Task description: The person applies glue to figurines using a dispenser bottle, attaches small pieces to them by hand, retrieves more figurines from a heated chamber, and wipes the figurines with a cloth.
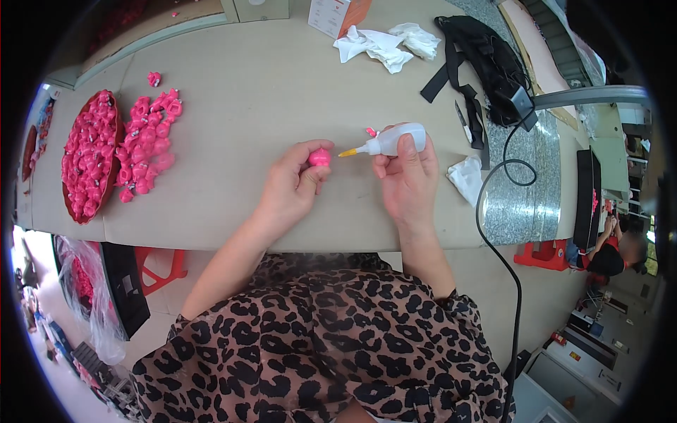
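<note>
My left hand (293,178) pinches a small round pink piece (320,158) between thumb and fingers, just above the table. In my right hand (407,180) is a translucent white squeeze bottle (399,139), lying nearly level. Its yellow nozzle tip (347,152) points left at the pink piece, with a short gap between them. Behind the bottle's neck lies another small pink piece (371,132) on the table. Whether any liquid is leaving the nozzle cannot be made out.
Left on the table (226,92) stand a red basket (120,141) heaped with pink pieces and a loose pile (147,144) beside it. White tissues (384,48), a black bag (486,63), a knife (463,121) and a folded cloth (465,180) lie rightward. A black cable (482,211) hangs down at right.
</note>
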Motion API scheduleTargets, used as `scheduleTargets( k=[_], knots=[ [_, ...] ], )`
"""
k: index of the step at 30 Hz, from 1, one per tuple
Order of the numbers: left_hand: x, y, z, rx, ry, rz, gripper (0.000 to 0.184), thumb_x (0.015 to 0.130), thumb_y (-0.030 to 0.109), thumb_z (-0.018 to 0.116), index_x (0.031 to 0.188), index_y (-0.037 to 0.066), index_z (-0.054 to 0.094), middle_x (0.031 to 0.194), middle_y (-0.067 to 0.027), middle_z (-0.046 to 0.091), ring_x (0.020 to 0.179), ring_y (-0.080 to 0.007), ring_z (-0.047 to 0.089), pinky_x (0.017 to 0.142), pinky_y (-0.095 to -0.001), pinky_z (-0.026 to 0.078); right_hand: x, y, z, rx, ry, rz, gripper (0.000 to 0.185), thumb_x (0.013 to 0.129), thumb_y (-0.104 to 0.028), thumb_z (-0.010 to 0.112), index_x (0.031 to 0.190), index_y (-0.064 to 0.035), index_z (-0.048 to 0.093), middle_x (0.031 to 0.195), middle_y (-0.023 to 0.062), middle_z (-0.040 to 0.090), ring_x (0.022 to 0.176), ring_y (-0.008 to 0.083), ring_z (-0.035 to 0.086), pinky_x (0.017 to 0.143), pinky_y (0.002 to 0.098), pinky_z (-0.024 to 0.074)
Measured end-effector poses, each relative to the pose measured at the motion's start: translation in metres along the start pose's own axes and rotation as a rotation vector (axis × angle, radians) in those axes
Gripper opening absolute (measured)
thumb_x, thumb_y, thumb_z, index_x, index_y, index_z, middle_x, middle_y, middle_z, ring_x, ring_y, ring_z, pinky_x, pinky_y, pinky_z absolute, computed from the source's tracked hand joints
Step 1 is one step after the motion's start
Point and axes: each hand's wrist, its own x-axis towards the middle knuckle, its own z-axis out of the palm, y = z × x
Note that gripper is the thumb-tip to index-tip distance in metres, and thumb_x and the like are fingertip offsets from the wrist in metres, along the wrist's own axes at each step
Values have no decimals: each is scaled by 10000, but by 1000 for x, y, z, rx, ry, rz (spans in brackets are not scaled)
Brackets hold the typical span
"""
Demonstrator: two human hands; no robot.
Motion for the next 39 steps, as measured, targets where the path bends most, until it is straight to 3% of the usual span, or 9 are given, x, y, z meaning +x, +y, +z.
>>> scheduleTargets(
  k=[6,39],
  knots=[
    [0,1,1,37,9,5,276,855,-50,418,1121,-23,484,710,-10,483,599,-64,440,558,-184,394,-8,10,3,-136,-32,-109,236,877,-172,538,1006,-19,413,827,78,537,630,115,502,524,234,397],
    [1,-6,1,106,34,63,264,837,-65,440,1091,-23,501,732,-10,485,588,-60,439,539,-186,395,-13,14,2,-253,-35,-132,257,868,-173,556,1004,-30,393,828,64,541,655,87,501,547,202,397]
  ],
)
